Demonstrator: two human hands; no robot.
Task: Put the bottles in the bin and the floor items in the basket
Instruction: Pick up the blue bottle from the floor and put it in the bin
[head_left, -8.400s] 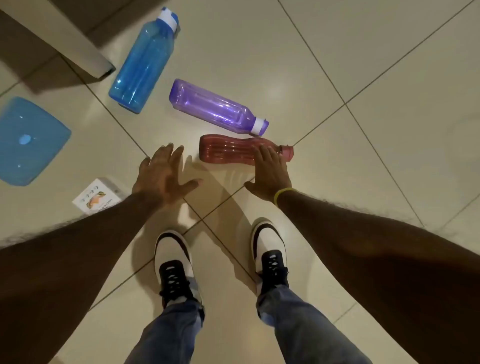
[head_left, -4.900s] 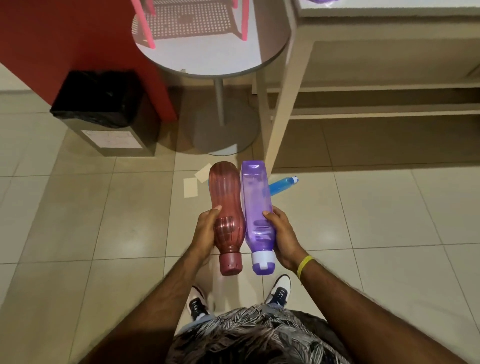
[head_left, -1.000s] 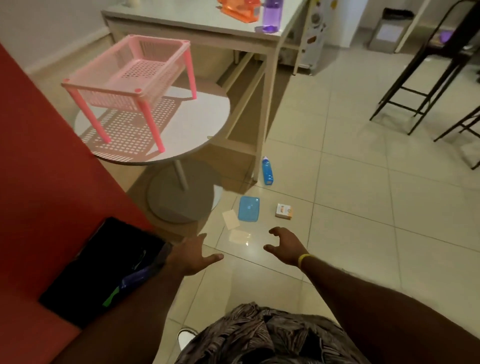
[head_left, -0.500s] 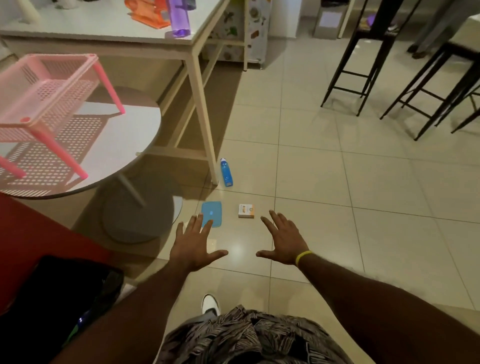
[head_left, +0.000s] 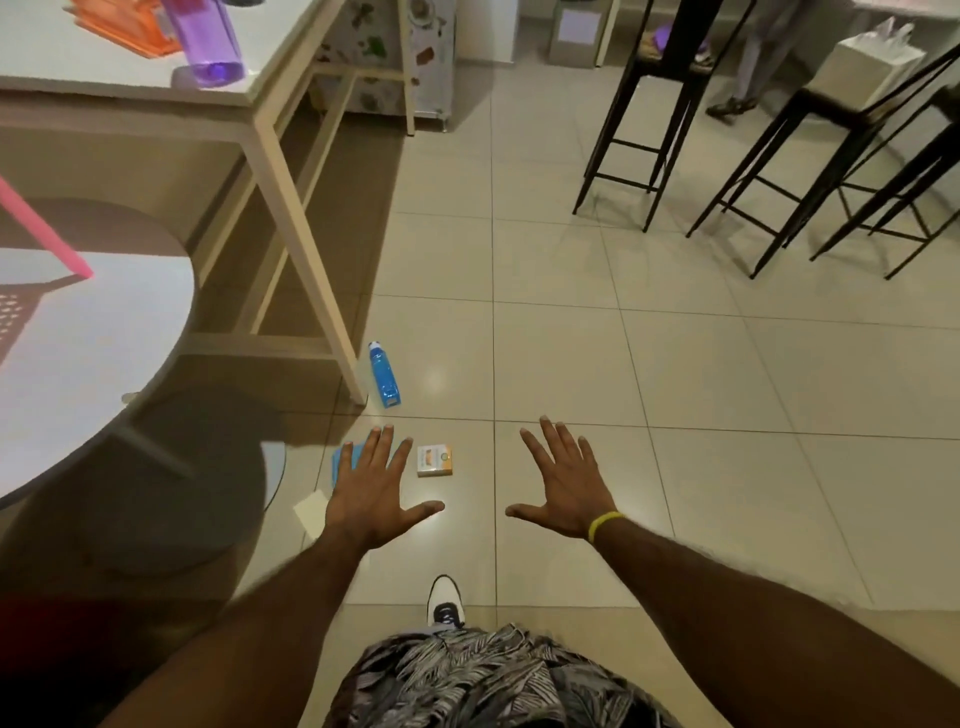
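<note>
Left of centre on the floor (head_left: 571, 364), by the counter (head_left: 298, 218) leg, lies the blue bottle (head_left: 384, 375), with a small box (head_left: 435, 460) and a blue lid (head_left: 344, 460) just below. Of the basket (head_left: 47, 234) only a pink leg shows, far left. Left grip (head_left: 375, 496) and right grip (head_left: 563, 483) are spread wide, holding nothing.

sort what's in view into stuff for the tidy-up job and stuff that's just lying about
For the job: blue bottle on the floor; blue lid, partly hidden by the left hand; small box; paper scrap; pink basket leg.

Just there: bar stools; orange tray on the white table.
</note>
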